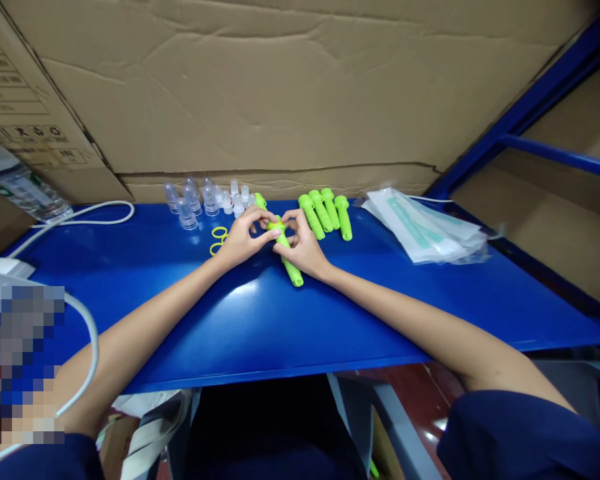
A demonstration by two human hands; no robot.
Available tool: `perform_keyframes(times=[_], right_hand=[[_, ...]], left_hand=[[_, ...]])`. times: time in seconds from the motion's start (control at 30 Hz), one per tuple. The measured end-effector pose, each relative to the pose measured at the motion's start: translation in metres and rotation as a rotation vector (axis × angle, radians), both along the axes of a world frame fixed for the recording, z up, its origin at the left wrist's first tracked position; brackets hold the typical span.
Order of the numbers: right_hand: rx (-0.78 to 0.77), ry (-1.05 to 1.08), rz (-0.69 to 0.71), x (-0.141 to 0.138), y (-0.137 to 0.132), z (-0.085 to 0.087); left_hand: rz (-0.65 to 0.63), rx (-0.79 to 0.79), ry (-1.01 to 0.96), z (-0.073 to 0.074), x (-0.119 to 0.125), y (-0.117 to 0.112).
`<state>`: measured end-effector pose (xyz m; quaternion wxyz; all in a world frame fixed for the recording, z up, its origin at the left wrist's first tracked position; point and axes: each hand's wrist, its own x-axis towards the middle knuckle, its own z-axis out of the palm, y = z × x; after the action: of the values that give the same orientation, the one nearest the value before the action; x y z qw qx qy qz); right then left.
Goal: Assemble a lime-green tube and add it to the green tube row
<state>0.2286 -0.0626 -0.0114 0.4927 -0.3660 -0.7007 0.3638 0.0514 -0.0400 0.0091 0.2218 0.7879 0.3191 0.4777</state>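
Up close, blue shelf (pixel 260 327), cardboard wall (pixel 290 87) behind, both hands' fingers pinching green tube (pixel 289 260), clear caps (pixel 200 199) nr.

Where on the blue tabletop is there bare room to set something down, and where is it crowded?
The blue tabletop is bare right of the right hand, in front of the stack of clear plastic pouches, and on the near left between the left hand and the white cable. The back is crowded: clear plastic caps, yellow rings, lime-green plastic tubes.

A packing workshop: blue metal shelf-bench (pixel 330 320), cardboard cartons (pixel 280 87), rows of identical green plastic parts (pixel 325 212).
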Motion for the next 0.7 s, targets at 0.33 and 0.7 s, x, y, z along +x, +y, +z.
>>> perform_keyframes(times=[0.33, 0.7], right_hand=[[-0.045, 0.078, 0.028, 0.000, 0.004, -0.004], [-0.153, 0.238, 0.214, -0.002, 0.009, -0.003]], left_hand=[[0.016, 0.041, -0.034, -0.003, 0.003, -0.005], [0.095, 0.071, -0.158, -0.010, 0.000, 0.000]])
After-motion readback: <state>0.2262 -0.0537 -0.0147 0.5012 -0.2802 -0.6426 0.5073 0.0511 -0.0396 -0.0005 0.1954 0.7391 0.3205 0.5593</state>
